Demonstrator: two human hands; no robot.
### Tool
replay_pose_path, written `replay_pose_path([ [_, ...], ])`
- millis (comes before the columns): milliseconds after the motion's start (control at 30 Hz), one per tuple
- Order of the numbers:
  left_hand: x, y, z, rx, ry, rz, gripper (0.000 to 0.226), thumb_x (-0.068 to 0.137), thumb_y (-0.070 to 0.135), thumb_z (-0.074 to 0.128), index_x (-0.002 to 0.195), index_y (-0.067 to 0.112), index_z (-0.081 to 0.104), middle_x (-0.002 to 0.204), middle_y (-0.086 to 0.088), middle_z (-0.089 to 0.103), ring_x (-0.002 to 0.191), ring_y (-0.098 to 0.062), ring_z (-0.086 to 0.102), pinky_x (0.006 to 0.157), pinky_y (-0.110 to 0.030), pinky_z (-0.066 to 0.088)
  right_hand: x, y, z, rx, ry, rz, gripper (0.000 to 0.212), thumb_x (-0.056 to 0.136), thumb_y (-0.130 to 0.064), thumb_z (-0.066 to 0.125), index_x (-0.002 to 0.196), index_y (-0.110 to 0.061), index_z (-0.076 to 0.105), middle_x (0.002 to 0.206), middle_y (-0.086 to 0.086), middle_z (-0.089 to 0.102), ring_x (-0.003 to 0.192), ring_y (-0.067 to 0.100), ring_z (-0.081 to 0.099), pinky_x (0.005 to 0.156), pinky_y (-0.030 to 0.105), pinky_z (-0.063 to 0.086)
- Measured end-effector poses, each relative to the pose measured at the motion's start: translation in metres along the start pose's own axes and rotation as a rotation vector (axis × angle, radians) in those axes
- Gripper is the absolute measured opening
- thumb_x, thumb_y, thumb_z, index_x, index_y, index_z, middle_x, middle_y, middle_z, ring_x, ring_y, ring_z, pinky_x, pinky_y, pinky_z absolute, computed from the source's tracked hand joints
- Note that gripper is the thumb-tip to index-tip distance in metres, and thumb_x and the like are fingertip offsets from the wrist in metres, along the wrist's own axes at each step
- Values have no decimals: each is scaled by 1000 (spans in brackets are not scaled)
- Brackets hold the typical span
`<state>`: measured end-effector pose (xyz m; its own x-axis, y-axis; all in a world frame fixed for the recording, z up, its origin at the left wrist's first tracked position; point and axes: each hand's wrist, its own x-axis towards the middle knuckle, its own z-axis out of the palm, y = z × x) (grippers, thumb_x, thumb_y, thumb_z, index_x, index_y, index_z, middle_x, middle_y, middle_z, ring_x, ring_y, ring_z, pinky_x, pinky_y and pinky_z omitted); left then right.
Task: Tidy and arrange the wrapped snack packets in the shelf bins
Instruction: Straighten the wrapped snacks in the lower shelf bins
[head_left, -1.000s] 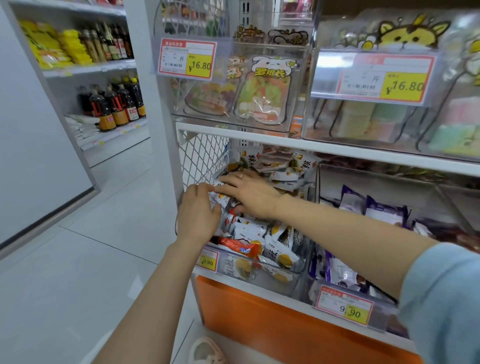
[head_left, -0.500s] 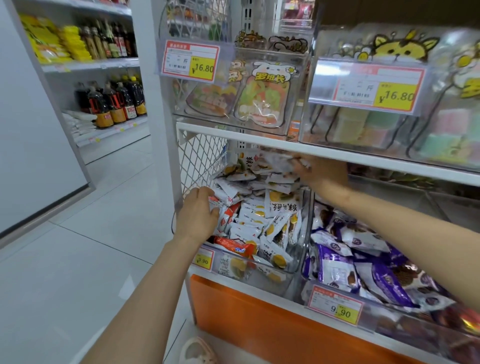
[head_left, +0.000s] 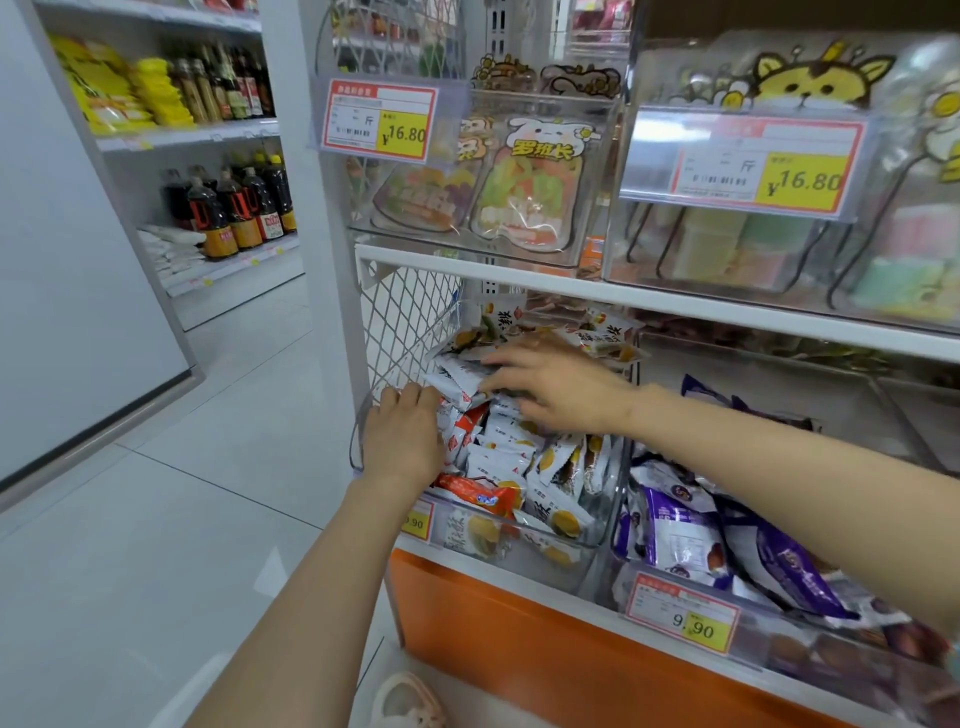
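Fingers (head_left: 410, 397) of my left hand (head_left: 402, 441) are curled tight, knuckles up, at the left end of the clear bin (head_left: 613, 483). They close over the edge of the white snack packets (head_left: 506, 454) heaped there; the tips are hidden against the wrappers.

On my right hand (head_left: 563, 389) the fingers (head_left: 501, 358) reach leftward, nearly straight and a little spread, lying on the top of the same heap. The thumb sits below them, and the zigzag end of one white packet shows between thumb and fingers, just beside my left knuckles. Whether that packet is pinched or only pressed down, I cannot tell.

The white packets fill the bin on the lower shelf, loose and at all angles, piled higher toward the back. One orange packet (head_left: 478, 491) lies across the front, near my left wrist. The bin stands against the white mesh side panel (head_left: 410, 317), under the white shelf rail (head_left: 675, 309). In the next bin to the right lie purple packets (head_left: 675, 530), under my right forearm, behind a 9.90 price tag (head_left: 683, 621).
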<state>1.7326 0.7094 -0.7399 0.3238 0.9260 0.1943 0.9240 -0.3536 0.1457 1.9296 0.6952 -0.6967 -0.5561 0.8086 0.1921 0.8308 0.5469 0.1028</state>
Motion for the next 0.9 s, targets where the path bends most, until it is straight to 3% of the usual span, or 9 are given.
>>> replay_pose_path([
  [100, -3, 0, -3, 57, 18, -4, 50, 92, 24, 50, 139, 18, 34, 137, -2, 39, 126, -25, 33, 98, -33, 32, 29, -10, 19, -173, -173, -62, 54, 94, -20, 49, 145, -26, 33, 158, 0, 14, 144, 22, 11, 114, 38, 18],
  [167, -4, 0, -4, 79, 37, -11, 49, 92, 24, 50, 138, 18, 35, 136, -3, 38, 126, -26, 34, 99, -33, 32, 45, -10, 29, -263, -215, -44, 56, 95, -26, 51, 147, -30, 29, 158, 0, 11, 144, 23, 9, 116, 44, 16],
  [300, -4, -2, -6, 98, 62, -31, 47, 89, 20, 54, 134, 15, 42, 134, -6, 37, 123, -26, 35, 96, -31, 33, 61, -3, 35, -360, -147, -40, 49, 90, -34, 56, 136, -23, 44, 154, 2, 26, 138, 28, 26, 112, 47, 20],
  [500, -3, -8, -5, 53, 106, -36, 42, 87, 13, 54, 129, 13, 48, 132, -5, 42, 121, -26, 35, 91, -31, 35, 45, 34, 26, -227, 5, 67, 33, 90, -36, 51, 120, -23, 58, 141, 2, 48, 132, 29, 39, 111, 44, 27],
  [633, -2, -10, -5, 73, 103, -41, 39, 86, 13, 53, 125, 14, 48, 128, -4, 50, 119, -27, 39, 90, -32, 35, 33, 48, 21, -342, 2, 45, 26, 80, -26, 72, 103, -14, 70, 129, 11, 59, 119, 34, 55, 101, 50, 38],
  [733, -2, -9, -6, 52, 130, -68, 40, 83, 8, 56, 122, 14, 49, 124, -5, 53, 115, -29, 43, 87, -32, 36, 32, 41, 22, -435, -6, 44, 26, 71, -23, 79, 94, -14, 70, 126, 14, 61, 116, 35, 56, 101, 47, 40],
  [833, -4, -7, -12, 4, 189, -63, 36, 82, 3, 57, 115, 14, 58, 117, -6, 58, 110, -29, 46, 80, -31, 34, 36, 26, 21, -481, -9, 73, 31, 87, -10, 56, 118, -7, 60, 142, 14, 44, 131, 34, 37, 112, 43, 25],
  [900, -7, -7, -19, -49, 254, -60, 31, 82, 4, 59, 112, 13, 61, 112, -7, 60, 109, -30, 47, 75, -32, 32, 37, 17, 20, -441, -49, 33, 37, 90, -7, 39, 124, -6, 55, 140, 13, 44, 131, 33, 32, 111, 43, 24],
])
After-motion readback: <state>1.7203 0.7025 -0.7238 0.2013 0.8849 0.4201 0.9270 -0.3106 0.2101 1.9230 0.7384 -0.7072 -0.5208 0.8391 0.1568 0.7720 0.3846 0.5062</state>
